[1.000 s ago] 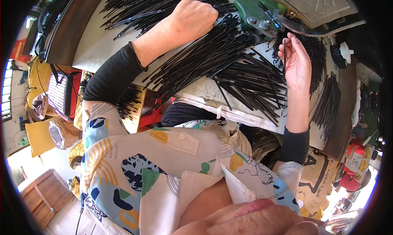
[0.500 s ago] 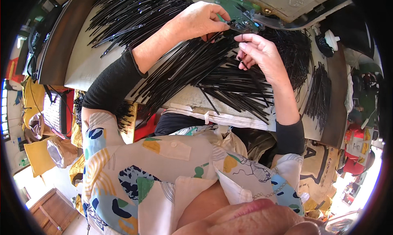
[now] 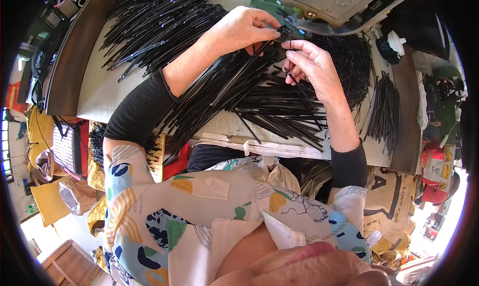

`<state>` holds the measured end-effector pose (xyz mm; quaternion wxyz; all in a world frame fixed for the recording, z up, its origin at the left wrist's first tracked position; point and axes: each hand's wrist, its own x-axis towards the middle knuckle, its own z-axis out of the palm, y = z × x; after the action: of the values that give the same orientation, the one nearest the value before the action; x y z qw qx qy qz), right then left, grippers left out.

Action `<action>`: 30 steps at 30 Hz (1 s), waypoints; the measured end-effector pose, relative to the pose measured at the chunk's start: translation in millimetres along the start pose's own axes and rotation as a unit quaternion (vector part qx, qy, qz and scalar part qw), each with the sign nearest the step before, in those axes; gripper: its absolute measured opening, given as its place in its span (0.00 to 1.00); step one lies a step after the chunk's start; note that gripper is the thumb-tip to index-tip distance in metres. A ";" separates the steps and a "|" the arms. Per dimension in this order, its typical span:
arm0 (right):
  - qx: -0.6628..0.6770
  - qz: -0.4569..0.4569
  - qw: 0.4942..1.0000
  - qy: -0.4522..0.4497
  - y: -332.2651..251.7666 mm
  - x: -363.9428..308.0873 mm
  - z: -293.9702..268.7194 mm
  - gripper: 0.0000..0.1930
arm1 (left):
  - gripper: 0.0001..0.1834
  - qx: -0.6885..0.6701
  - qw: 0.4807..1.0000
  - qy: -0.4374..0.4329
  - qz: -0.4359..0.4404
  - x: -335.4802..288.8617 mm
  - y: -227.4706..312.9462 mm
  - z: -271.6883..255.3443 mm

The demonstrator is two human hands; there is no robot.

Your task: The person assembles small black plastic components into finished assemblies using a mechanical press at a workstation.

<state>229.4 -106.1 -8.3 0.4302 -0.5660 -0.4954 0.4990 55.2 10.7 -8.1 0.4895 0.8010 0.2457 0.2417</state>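
My left hand (image 3: 241, 30) is at the front of a green machine, its thumb and forefinger pinched at a small dark part by the machine. A thin black rod (image 3: 233, 81) runs from under this hand down toward the near left. My right hand (image 3: 313, 65) is close by on the right, fingers curled around another thin black rod (image 3: 302, 90) that slants down past the palm. Below both hands lies a loose heap of black rods (image 3: 199, 101). What exactly the left fingertips touch is too small to make out.
A grey metal machine cover (image 3: 344, 1) overhangs the far side. More black rods (image 3: 154, 31) are piled at the far left, with a tangled black heap (image 3: 352, 61) beyond my right hand. A smaller rod bundle (image 3: 385, 111) lies at the right. Dark boards (image 3: 75, 51) edge the table.
The view has shifted slightly. My right fingertips are a little closer to the machine and my left hand. The rod under my left hand stands out more clearly, angled across the heap.
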 end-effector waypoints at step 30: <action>-0.014 -0.001 1.000 0.021 -0.6 -0.7 -3.4 0.14 | 0.17 -0.016 1.000 -0.006 0.002 6.9 -3.9 6.7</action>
<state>232.7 -106.7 -7.2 0.4330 -0.5823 -0.4938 0.4792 64.1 12.1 -13.3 0.5030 0.7953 0.2374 0.2413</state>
